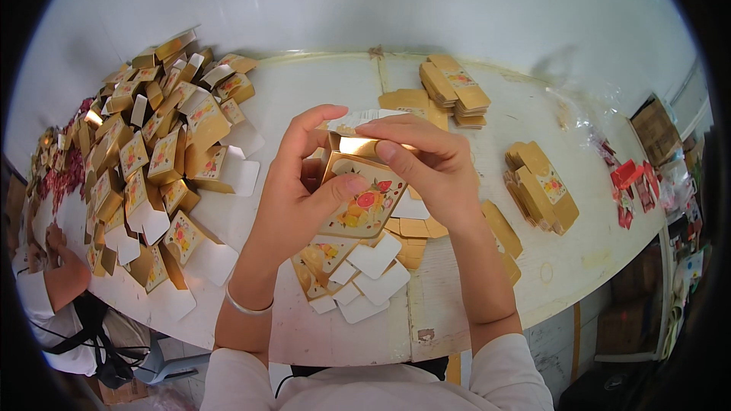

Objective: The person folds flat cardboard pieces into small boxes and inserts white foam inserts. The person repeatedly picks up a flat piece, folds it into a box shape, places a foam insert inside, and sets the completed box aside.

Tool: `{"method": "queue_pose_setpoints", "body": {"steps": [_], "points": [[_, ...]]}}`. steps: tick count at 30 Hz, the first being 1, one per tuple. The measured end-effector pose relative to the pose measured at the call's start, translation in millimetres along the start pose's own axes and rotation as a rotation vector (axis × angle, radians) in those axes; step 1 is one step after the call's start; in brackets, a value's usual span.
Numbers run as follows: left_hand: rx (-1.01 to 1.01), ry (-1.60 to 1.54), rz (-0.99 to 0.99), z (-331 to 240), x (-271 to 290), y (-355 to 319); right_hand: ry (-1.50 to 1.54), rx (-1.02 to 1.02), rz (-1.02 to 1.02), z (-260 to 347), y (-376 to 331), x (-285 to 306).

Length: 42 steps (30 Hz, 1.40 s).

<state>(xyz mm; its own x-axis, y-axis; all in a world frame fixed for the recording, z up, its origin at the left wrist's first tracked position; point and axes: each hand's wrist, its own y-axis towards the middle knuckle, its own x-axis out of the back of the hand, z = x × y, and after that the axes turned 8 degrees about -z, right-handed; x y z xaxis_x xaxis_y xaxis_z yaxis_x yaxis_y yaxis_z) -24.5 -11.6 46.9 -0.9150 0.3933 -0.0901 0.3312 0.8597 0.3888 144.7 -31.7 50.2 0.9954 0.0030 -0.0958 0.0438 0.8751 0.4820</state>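
Between my hands, over the middle of the table, is a small gold carton (361, 217) printed with fruit. My left hand (293, 183) is wrapped round its left side, the thumb pressed on the printed front. My right hand (434, 167) grips the top edge, its thumb and fingertips at the shiny gold end flap. Whether the far end of the carton is folded shut is hidden. Below it lie flat gold cartons (320, 262) with white flaps (375, 257) sticking out. More flat gold blanks (499, 240) lie partly behind my right forearm.
A big heap of formed gold cartons (167, 156) covers the table's left side. Stacks of flat cartons stand at the back (461, 90) and right (542, 186). At far left a co-worker's arm (65, 278) reaches in near red items (65, 175). Red packaging (628, 176) sits far right.
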Motion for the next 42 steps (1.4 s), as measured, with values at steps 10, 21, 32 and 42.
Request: {"method": "queue_pose_setpoints", "body": {"steps": [10, 21, 32, 42], "points": [[-0.284, -0.093, -0.112, 6, -1, 4, -0.36, 0.507, 0.158, -11, 2, -9], [-0.597, 1.916, -0.945, -65, 203, 2, -0.881, 0.0, -0.041, -47, 3, 90], [-0.141, 0.594, -0.058, 30, 17, -6, -1.397, 0.196, -0.233, -170, 21, 50], [0.438, -0.281, 0.299, 35, -9, 9, -0.737, 0.576, -0.321, -34, 8, -11]]}}
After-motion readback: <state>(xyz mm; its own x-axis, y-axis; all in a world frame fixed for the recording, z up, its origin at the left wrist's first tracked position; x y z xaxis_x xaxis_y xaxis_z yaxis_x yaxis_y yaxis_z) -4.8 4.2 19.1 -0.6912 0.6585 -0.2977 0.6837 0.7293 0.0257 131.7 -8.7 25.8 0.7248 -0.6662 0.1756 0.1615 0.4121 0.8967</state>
